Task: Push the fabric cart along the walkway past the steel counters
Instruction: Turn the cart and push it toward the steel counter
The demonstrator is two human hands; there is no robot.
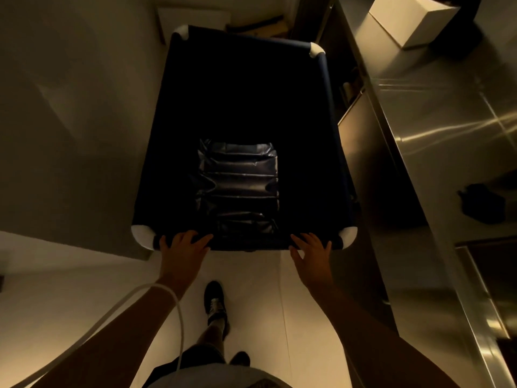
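Beside the steel counter [436, 130], left hand [183, 247] and right hand [310, 249] rest spread-fingered on the fabric cart [240, 102] rim

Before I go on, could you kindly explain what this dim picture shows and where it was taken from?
There is no machine here: a person wears a camera on the head, looking down at their own arms. The left hand and right hand rest on the near rim of a dark fabric cart with white corner caps; whether the fingers are curled round the rim is hard to tell. Inside lies a folded, shiny dark bundle. To the right runs a steel counter with a white box and a dark item on it. Below, one shoe steps forward on the pale floor.
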